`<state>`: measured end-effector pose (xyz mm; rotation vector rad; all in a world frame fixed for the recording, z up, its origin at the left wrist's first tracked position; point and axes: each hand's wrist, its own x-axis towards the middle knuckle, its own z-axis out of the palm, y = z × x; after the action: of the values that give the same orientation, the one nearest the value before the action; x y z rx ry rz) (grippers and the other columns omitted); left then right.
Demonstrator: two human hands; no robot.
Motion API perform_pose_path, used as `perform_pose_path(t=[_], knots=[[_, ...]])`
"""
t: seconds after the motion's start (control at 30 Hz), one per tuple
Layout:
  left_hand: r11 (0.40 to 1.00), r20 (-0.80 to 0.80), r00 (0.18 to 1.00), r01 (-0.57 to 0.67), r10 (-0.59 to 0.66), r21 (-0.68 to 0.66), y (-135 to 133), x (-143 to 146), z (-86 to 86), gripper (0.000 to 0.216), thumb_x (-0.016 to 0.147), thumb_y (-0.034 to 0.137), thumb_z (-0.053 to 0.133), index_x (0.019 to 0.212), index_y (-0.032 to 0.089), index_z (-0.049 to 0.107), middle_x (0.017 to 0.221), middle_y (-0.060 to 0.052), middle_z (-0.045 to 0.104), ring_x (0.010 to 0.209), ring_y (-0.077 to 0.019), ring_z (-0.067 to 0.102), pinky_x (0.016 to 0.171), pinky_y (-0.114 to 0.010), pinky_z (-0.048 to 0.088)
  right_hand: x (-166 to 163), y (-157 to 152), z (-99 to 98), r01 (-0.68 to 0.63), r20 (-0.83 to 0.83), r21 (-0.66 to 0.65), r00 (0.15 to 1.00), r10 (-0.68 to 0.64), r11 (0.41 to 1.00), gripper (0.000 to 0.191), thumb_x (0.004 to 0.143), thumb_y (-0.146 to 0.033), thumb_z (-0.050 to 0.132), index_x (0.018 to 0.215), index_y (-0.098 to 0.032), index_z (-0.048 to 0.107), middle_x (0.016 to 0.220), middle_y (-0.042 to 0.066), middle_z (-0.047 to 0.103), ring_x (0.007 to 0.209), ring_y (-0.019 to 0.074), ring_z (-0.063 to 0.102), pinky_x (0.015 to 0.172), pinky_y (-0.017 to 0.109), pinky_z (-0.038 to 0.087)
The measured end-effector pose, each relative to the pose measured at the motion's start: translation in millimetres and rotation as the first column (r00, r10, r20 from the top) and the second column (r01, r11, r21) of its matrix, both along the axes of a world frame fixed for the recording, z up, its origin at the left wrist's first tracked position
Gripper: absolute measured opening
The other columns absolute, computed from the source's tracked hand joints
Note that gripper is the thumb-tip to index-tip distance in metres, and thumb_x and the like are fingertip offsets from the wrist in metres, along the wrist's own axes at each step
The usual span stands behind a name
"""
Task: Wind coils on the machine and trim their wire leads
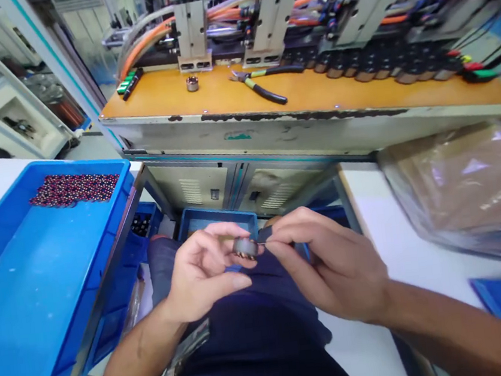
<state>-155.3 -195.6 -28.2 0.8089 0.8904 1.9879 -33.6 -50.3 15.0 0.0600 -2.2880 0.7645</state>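
The tray is blue, the benchtop orange, the ring dark grey.

The camera sits on the person's head and looks forward and down over the lap. The left hand and right hand lie close below the lens, low in the middle of the frame. Farther ahead the view faces the orange bench of a machine. A blue tray borders the left edge and a white table the right.
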Motion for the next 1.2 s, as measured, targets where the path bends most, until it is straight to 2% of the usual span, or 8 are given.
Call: perform_pose_path(t=[0.13,0.33,0.6,0.8,0.9,1.0,1.1,1.2], knots=[[1.000,0.113,0.993,0.018,-0.016,-0.010,7,-3,1.0,0.037,0.070,0.032,0.087,0.080,0.020,0.053,0.100,-0.001,0.074,0.116,-0.0259,0.068,0.098,-0.040,0.055,0,4,1.0,-0.133,-0.050,-0.044,0.990,0.131,0.990,0.012,0.090,-0.005,0.057,0.093,-0.016,0.058,0.080,0.005,0.063,0.074,0.0118,0.062,0.065,0.023,0.055],[0.878,0.216,0.889,0.443,-0.404,-0.180,10,-7,-3.2,0.043,0.087,0.054,0.065,0.096,0.012,0.063,0.073,-0.005,0.071,0.063,-0.0129,0.069,0.058,-0.020,0.054,1,10,-2.2,-0.214,-0.051,-0.025,0.976,0.212,0.977,0.013,0.091,-0.005,0.058,0.097,-0.017,0.058,0.083,0.005,0.064,0.075,0.0109,0.062,0.067,0.022,0.054],[0.995,-0.087,0.995,0.046,-0.053,-0.085,9,-1,-4.6,0.022,0.083,0.018,0.075,0.094,0.019,0.056,0.104,-0.003,0.071,0.074,-0.0128,0.074,0.066,-0.023,0.060,-1,7,-8.5,-0.045,-0.081,-0.093,0.996,0.037,0.995,0.012,0.089,-0.004,0.059,0.089,-0.017,0.058,0.077,0.003,0.062,0.068,0.0106,0.060,0.060,0.022,0.049],[0.972,-0.213,0.949,-0.232,0.233,0.030,16,3,-1.0,0.032,0.075,0.012,0.081,0.074,0.017,0.049,0.094,-0.001,0.072,0.076,-0.0117,0.073,0.070,-0.023,0.062,-3,-8,-11.9,0.005,-0.091,-0.303,0.995,-0.034,0.953,0.013,0.089,-0.007,0.058,0.086,-0.019,0.061,0.076,0.002,0.061,0.067,0.0111,0.059,0.060,0.024,0.050],[0.966,-0.249,0.934,-0.255,0.258,0.043,16,1,-4.7,0.030,0.073,0.012,0.083,0.092,0.020,0.062,0.099,-0.001,0.073,0.090,-0.0165,0.075,0.081,-0.029,0.063,-2,-16,-11.1,0.005,-0.005,-0.570,1.000,-0.010,0.821,0.012,0.090,-0.012,0.060,0.079,-0.018,0.062,0.072,0.001,0.060,0.067,0.0108,0.058,0.061,0.023,0.049],[0.976,-0.282,0.935,-0.219,0.215,0.017,14,-3,-9.0,0.029,0.075,0.013,0.081,0.099,0.022,0.067,0.114,-0.005,0.071,0.097,-0.0210,0.076,0.088,-0.034,0.063,0,-20,-12.2,-0.020,0.106,-0.822,0.976,0.188,0.569,0.019,0.090,-0.021,0.063,0.072,-0.016,0.061,0.067,0.000,0.058,0.061,0.0089,0.054,0.055,0.020,0.046],[0.989,-0.242,0.960,-0.146,0.144,0.009,13,-4,-10.9,0.027,0.077,0.012,0.080,0.099,0.023,0.069,0.116,-0.005,0.073,0.100,-0.0213,0.075,0.090,-0.036,0.062,0,-19,-18.2,-0.002,0.116,-0.937,0.941,0.317,0.349,0.023,0.086,-0.027,0.069,0.070,-0.016,0.059,0.061,-0.002,0.057,0.057,0.0075,0.051,0.052,0.018,0.043],[0.994,-0.193,0.976,-0.099,0.105,0.037,13,-4,-9.9,0.029,0.077,0.011,0.080,0.100,0.026,0.070,0.113,-0.002,0.075,0.111,-0.0207,0.071,0.099,-0.038,0.058,-3,-18,-28.5,-0.012,0.075,-0.978,0.912,0.404,0.209,0.020,0.084,-0.030,0.073,0.079,-0.015,0.062,0.066,-0.002,0.059,0.057,0.0072,0.054,0.055,0.018,0.047]])
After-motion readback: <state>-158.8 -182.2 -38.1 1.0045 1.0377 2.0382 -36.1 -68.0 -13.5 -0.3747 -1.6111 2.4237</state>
